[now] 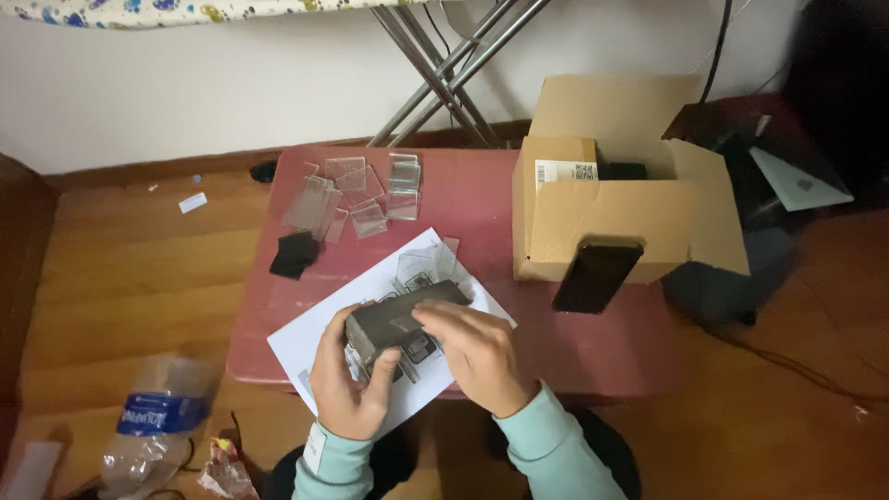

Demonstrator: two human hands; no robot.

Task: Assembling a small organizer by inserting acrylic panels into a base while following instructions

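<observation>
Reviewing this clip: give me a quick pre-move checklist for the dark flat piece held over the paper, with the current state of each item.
1. Left hand grips the dark flat piece from below: ok.
2. Right hand rests on top of the piece: ok.
3. Piece is above the white sheet, not past the table edge: ok.
4. Clear plastic pieces lie apart from both hands: ok.
5. Cardboard box is open, flaps up: ok.
6. Whether the small parts under the piece are attached: cannot tell.
</observation>
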